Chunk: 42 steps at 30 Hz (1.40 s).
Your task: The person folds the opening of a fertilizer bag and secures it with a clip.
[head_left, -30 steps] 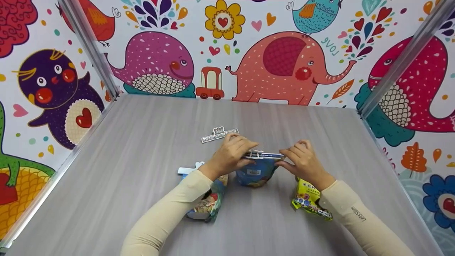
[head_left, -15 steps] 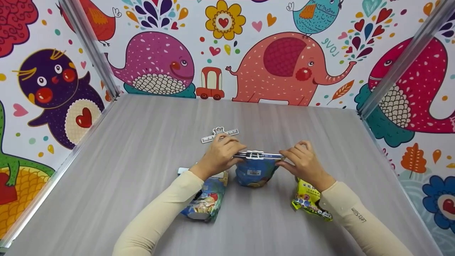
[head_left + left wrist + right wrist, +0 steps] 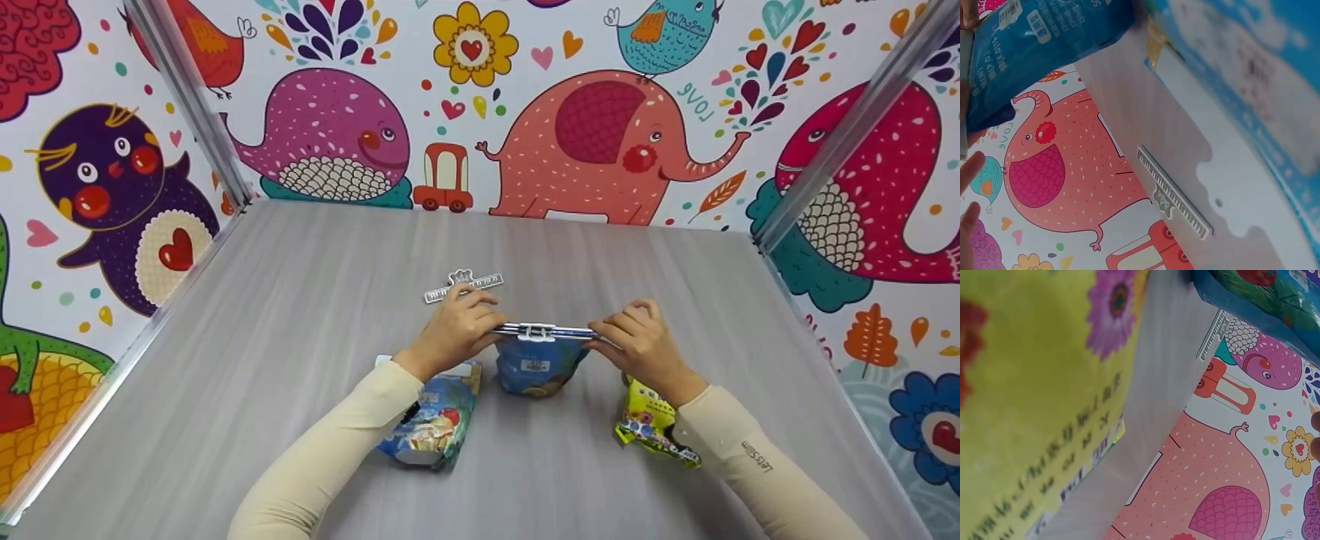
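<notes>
A blue food bag [image 3: 534, 375] stands upright at the middle of the table, with a silver bag clip [image 3: 537, 332] across its top edge. My left hand [image 3: 454, 330] pinches the left end of this clipped edge, while my right hand [image 3: 641, 345] pinches the right end. Whether the fingertips also grip the film beneath is hidden. In the left wrist view the blue bag [image 3: 1044, 50] shows white print, with fingers [image 3: 970, 174] at the frame's edge. A loose clip with a piano-key pattern [image 3: 469, 287] lies just behind my left hand.
Another blue bag [image 3: 435, 431] lies below my left forearm; a pale clip [image 3: 1207, 135] on it shows in the left wrist view. A yellow flowered bag [image 3: 651, 416] lies under my right wrist. Printed walls [image 3: 360, 135] border the table [image 3: 315, 262] behind and at the sides.
My left hand has slid left along the bag's top edge, from near the clip's middle to its left end, uncovering the handle. My right hand has stayed at the right end.
</notes>
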Motion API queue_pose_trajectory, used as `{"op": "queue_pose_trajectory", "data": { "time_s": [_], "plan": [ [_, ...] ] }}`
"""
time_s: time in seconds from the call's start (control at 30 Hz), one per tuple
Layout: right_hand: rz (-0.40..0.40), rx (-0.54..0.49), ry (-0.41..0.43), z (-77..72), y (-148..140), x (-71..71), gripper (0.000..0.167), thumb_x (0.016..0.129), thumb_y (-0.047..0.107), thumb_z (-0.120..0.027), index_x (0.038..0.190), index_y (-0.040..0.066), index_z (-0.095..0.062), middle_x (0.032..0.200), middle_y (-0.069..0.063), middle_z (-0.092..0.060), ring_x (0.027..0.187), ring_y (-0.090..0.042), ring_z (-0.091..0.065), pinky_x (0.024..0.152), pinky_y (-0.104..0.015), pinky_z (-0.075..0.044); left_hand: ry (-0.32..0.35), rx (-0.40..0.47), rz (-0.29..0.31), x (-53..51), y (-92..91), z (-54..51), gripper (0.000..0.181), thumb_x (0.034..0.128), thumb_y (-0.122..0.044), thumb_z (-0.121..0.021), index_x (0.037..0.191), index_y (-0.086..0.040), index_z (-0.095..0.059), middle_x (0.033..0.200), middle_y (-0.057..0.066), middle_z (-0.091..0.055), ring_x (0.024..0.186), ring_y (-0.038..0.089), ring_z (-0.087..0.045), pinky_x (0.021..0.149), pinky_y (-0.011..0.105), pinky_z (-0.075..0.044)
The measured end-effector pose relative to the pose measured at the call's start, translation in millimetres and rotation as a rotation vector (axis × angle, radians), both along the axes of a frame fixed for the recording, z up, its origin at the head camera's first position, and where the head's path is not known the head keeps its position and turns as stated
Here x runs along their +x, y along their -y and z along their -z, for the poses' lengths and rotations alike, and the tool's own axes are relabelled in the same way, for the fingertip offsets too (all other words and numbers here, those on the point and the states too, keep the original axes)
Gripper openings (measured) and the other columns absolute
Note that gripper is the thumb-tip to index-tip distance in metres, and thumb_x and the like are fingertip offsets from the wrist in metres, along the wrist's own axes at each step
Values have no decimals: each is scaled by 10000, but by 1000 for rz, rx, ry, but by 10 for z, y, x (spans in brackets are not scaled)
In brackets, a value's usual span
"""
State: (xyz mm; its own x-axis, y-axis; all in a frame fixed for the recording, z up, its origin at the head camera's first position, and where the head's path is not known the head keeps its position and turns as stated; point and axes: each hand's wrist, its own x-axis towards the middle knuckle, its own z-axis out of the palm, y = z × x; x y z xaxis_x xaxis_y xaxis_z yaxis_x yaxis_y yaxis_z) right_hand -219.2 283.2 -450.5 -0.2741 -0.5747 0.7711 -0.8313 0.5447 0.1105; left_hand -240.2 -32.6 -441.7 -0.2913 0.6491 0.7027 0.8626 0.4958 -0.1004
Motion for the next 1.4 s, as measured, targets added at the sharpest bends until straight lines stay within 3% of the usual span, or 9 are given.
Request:
{"op": "queue_pose_trajectory", "data": {
  "time_s": [0.2,0.33,0.47,0.6,0.7,1.0,1.13,1.27,1.4],
  "plan": [
    [1,-37,45,21,9,21,320,952,347,-654,937,45,-758,793,-65,-687,696,-240,-581,709,-447,-403,18,31,18,7,-10,-1,95,823,-145,-821,889,-109,-763,862,-14,-744,901,172,-672,875,415,-485],
    [-14,-66,114,41,9,30,288,940,315,-663,952,44,-756,814,-62,-689,699,-229,-580,668,-379,-431,99,52,40,20,-18,-2,80,842,-115,-796,896,-76,-752,855,12,-742,822,162,-684,852,393,-495],
    [-24,-82,168,49,21,42,179,824,155,-790,944,27,-756,826,-63,-689,705,-213,-586,637,-320,-468,238,64,61,41,-15,-8,92,861,-94,-774,926,-38,-739,858,37,-742,774,167,-688,829,376,-502],
    [-25,-107,205,42,52,55,302,653,-41,-875,920,24,-750,838,-50,-690,726,-186,-608,674,-245,-519,419,96,74,54,-16,-26,76,885,-72,-746,932,-13,-732,861,62,-733,774,191,-681,768,351,-536],
    [-33,-151,252,46,70,65,339,622,-109,-870,905,24,-740,852,-44,-693,744,-182,-623,740,-175,-522,535,125,74,52,-24,-38,67,896,-57,-733,928,1,-726,866,82,-725,782,197,-679,721,332,-557],
    [-91,-277,414,97,99,85,307,674,-179,-803,880,28,-708,846,-72,-705,745,-213,-662,790,-98,-484,752,188,57,47,-31,-43,58,908,-61,-723,932,-8,-726,896,82,-724,826,203,-675,751,361,-560],
    [-92,-315,477,-36,196,184,274,685,-221,-761,845,-11,-685,820,-120,-707,716,-243,-673,769,-86,-475,803,232,78,28,-37,-31,54,902,-51,-726,920,-1,-734,890,90,-730,789,187,-667,707,335,-548],
    [-54,-323,591,-223,275,311,205,760,-211,-711,862,-36,-682,835,-139,-718,746,-193,-690,774,-91,-478,897,272,81,1,-38,-42,55,901,-46,-724,919,3,-743,875,84,-727,744,142,-627,660,266,-509],
    [-57,-323,671,-256,274,323,154,819,-195,-670,872,-52,-643,846,-164,-721,794,-153,-698,788,-114,-493,988,301,78,-19,-33,-71,64,898,-59,-732,915,1,-746,845,65,-705,697,102,-542,620,228,-448]
  ]
}}
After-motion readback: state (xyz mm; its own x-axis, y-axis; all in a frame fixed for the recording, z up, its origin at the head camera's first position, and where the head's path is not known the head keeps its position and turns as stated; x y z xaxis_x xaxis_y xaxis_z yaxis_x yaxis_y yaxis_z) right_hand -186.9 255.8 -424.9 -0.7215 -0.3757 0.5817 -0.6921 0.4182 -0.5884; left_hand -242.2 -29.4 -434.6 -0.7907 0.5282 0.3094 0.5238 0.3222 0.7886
